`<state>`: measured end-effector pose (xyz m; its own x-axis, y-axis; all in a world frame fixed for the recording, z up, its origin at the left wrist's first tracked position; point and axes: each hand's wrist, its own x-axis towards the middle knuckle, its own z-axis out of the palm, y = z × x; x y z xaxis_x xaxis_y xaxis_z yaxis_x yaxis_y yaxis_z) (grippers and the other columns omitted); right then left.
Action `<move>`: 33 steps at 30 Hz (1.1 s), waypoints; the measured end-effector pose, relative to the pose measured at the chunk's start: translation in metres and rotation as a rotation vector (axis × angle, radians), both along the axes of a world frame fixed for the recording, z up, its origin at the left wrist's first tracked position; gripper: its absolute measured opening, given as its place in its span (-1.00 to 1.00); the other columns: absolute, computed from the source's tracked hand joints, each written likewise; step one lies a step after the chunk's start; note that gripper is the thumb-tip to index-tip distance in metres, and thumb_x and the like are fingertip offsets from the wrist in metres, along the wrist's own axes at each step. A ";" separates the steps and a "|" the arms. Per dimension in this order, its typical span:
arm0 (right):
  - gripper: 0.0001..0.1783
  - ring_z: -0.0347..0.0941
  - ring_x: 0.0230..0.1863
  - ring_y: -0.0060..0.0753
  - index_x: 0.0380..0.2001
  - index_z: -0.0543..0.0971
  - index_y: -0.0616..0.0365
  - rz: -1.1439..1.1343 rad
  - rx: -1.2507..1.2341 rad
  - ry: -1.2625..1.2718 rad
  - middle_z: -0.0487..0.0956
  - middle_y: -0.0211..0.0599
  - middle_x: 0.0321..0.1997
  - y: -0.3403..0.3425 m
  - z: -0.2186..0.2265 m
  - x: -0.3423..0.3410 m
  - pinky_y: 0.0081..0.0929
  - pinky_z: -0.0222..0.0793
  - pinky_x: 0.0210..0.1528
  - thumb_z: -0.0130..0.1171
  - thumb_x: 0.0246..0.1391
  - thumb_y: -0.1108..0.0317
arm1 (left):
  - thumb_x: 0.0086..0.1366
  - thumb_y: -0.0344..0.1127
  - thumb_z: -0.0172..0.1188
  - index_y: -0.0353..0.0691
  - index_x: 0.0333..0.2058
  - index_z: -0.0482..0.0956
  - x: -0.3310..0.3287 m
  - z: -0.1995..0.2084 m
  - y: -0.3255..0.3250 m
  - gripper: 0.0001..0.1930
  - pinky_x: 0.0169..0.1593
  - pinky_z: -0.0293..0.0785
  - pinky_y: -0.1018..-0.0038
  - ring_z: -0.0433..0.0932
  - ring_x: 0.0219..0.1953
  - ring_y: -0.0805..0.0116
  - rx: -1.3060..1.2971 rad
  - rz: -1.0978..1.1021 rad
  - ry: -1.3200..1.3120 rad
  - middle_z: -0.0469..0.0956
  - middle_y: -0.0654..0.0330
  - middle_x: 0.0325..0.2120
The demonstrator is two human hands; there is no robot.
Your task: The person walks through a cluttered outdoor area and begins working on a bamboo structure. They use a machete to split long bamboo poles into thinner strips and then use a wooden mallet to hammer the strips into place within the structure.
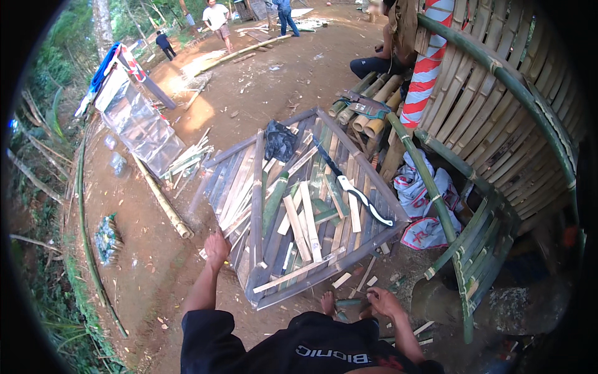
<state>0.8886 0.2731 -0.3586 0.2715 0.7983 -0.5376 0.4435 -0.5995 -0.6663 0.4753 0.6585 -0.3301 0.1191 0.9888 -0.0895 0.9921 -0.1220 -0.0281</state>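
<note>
Strips (pixel 311 224) lie strewn across the slatted table (pixel 361 163) beneath a saw (pixel 344 182) and black bag (pixel 278 142), the left hand (pixel 217 247) curled at its left edge, the right hand (pixel 385 302) bent-fingered beyond its near edge, whether either pinches anything being impossible to tell.

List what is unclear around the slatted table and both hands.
Head view:
Left hand and right hand: too small to tell their grips.
Black plastic bag: folds hide any contents.
White sacks: partly hidden by the bamboo pole.
Seated person: top cut off by upper edge.
</note>
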 end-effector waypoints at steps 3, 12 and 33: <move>-0.59 0.51 -0.07 -0.01 -0.05 0.54 0.05 -0.011 0.043 0.002 0.60 -0.04 -0.16 0.011 -0.006 0.008 -0.24 0.40 -0.01 0.02 0.10 0.10 | 0.12 -0.28 0.07 -0.35 -0.17 0.45 0.015 0.029 -0.015 -0.67 -0.18 0.53 0.10 0.60 -0.27 -0.11 -0.065 -0.021 0.036 0.58 -0.19 -0.36; -0.36 0.47 -0.09 -0.40 0.11 0.36 0.18 0.034 0.086 0.758 0.48 -0.20 -0.05 0.127 -0.088 -0.063 -0.40 0.44 -0.11 0.05 0.17 -0.11 | 0.22 0.06 0.07 -0.46 -0.24 0.53 -0.013 -0.090 -0.068 -0.46 -0.09 0.42 0.06 0.51 -0.14 -0.25 -0.214 -0.032 -0.353 0.53 -0.32 -0.30; -0.39 0.45 0.02 -0.22 0.13 0.31 0.38 0.276 0.098 0.430 0.49 0.00 0.02 0.227 -0.039 -0.199 -0.30 0.47 -0.05 -0.06 0.27 0.04 | 0.39 -0.13 -0.08 -0.23 -0.29 0.37 0.105 -0.110 -0.215 -0.74 -0.62 0.12 0.57 0.18 -0.68 0.55 -1.124 0.502 -1.405 0.23 0.37 -0.67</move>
<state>0.6893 0.4997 -0.3972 -0.1852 0.8613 -0.4731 0.2503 -0.4242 -0.8703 0.5806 0.4432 -0.4404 0.4287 0.5056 -0.7487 0.1601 0.7731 0.6137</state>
